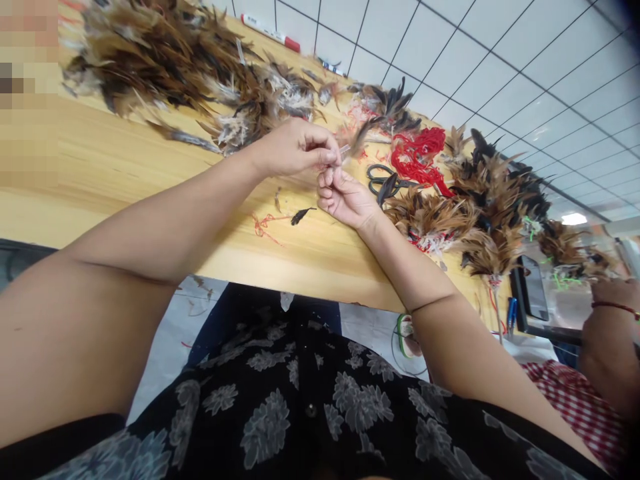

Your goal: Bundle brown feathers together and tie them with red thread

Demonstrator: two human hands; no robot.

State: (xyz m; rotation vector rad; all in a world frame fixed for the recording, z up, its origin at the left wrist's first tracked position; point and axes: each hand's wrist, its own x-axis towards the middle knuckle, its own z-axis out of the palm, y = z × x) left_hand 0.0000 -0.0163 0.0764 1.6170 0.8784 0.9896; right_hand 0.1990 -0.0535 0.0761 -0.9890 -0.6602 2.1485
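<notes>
My left hand (305, 148) and my right hand (345, 195) meet over the wooden table, fingertips touching. A brown feather (361, 137) with a pale quill sticks out by the fingertips of my left hand, which are pinched on it. The fingers of my right hand are curled just below, palm up; whatever they pinch is too small to make out. Black-handled scissors (383, 180) and a bundle of red string (423, 157) lie right of my hands. Below them on the table are a small dark feather (302, 216) and loose red threads (263, 225).
A big heap of brown feathers (150, 57) covers the back left. Tied feather bunches (435, 217) stand at the right, near a phone (534, 287) and a blue pen (511, 313). A red marker (270, 32) lies at the back edge. Another person's arm (607, 340) is far right.
</notes>
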